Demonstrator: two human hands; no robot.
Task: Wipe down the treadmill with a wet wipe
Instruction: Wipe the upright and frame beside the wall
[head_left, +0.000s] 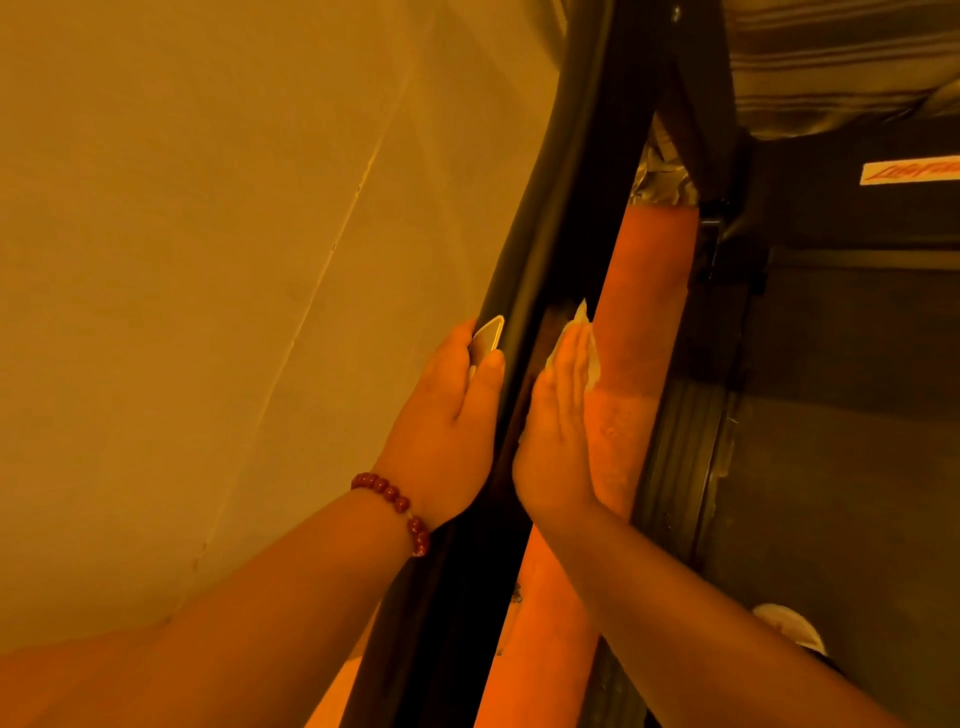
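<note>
Wiping is mid-course: flat right hand presses wet wipe against treadmill handrail; left hand pinches flat pale item; handrail ahead likely remains.

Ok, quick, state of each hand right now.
Left hand: pinching a small pale flat piece against the black handrail.
Right hand: open, fingers straight, flat against the wet wipe beside the handrail.
</note>
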